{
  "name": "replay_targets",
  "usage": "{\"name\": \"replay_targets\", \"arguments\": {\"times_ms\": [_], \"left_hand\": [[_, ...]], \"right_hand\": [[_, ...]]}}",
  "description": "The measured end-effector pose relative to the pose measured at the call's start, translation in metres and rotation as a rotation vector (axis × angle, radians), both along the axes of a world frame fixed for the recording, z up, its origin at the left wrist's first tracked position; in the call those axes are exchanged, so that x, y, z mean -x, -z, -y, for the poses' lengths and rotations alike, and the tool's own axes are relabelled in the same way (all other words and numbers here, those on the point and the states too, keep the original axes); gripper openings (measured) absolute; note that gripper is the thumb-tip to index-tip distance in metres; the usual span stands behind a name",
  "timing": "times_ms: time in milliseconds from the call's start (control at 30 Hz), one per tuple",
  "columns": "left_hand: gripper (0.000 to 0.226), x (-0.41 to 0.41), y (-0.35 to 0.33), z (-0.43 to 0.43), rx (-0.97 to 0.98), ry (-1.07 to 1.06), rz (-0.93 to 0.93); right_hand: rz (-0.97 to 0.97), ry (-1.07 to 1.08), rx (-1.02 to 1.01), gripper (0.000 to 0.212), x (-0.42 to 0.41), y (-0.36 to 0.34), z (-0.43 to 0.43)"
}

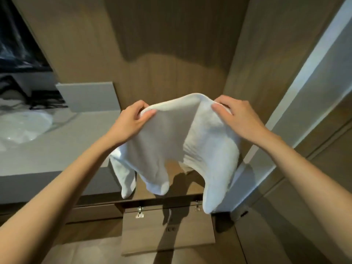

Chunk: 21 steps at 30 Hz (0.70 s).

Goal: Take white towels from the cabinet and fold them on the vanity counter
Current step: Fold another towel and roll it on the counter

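At the far left a white sink basin (24,126) sits in the grey vanity counter (62,149), with dark, blurred items behind it under a dark mirror (17,35). A grey upstand panel (89,96) stands at the counter's back, against the wood wall (171,54).

Right of the counter's end, the left hand (131,121) pinches the top edge of the white towel (171,140), thumb on the near side and fingers curled behind the cloth. The towel is held up in the air, unfolded and slack. It is spread between both hands in front of the wood wall and is not laid on the counter. Its top edge arches between the two grips, and three loose tails hang down. The leftmost tail drops just beside the counter's end; whether it touches cannot be told.

Under the towel a brown cabinet door (167,231) hangs open, flapped downward, with two metal hinges (140,212) along its upper edge.

The right hand (238,119) grips the towel's other top corner, thumb pressed on the near face and fingers curled over the edge.

At the far right runs a pale door edge (304,82) beside more brown panelling
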<state>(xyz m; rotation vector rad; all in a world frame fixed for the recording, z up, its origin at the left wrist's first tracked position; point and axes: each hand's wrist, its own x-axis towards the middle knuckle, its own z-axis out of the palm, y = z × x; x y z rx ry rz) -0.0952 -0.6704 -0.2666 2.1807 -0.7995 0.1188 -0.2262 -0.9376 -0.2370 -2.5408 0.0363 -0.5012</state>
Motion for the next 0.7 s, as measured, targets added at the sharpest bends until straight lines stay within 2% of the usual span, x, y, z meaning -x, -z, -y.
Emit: {"name": "replay_targets", "arguments": {"times_ms": [133, 200, 233, 267, 300, 400, 433, 533, 600, 700], "left_hand": [[0.015, 0.039, -0.085, 0.0, 0.211, -0.008, 0.189], [0.012, 0.067, -0.086, -0.002, 0.321, -0.064, 0.257], [0.01, 0.077, -0.072, -0.004, 0.336, -0.112, 0.282], [0.009, 0.087, -0.05, -0.007, 0.29, -0.144, 0.294], [0.011, 0.094, -0.022, -0.01, 0.171, -0.12, 0.279], [0.017, 0.103, 0.054, -0.027, -0.284, 0.125, 0.036], [0.017, 0.104, 0.062, -0.032, -0.326, 0.095, 0.028], [0.014, 0.098, 0.035, -0.035, -0.096, -0.123, 0.162], [0.017, 0.097, 0.001, -0.033, 0.012, -0.17, 0.263], [0.016, 0.113, -0.029, -0.034, 0.104, -0.216, 0.366]], "right_hand": [[0.148, 0.035, -0.005, 0.018, 0.031, -0.076, -0.017], [0.275, 0.124, 0.048, 0.021, 0.052, -0.066, -0.027], [0.383, 0.209, 0.113, 0.019, 0.059, -0.046, -0.028], [0.407, 0.284, 0.156, 0.017, 0.068, -0.016, -0.03], [0.335, 0.361, 0.193, 0.015, 0.077, 0.018, -0.032], [-0.303, 0.354, 0.163, 0.022, 0.091, 0.092, -0.034], [-0.355, 0.326, 0.161, 0.023, 0.093, 0.092, -0.031], [-0.132, 0.301, 0.146, 0.027, 0.078, 0.039, -0.025], [-0.018, 0.265, 0.162, 0.029, 0.074, -0.003, -0.024], [0.13, 0.223, 0.17, 0.028, 0.093, -0.028, -0.022]]}}
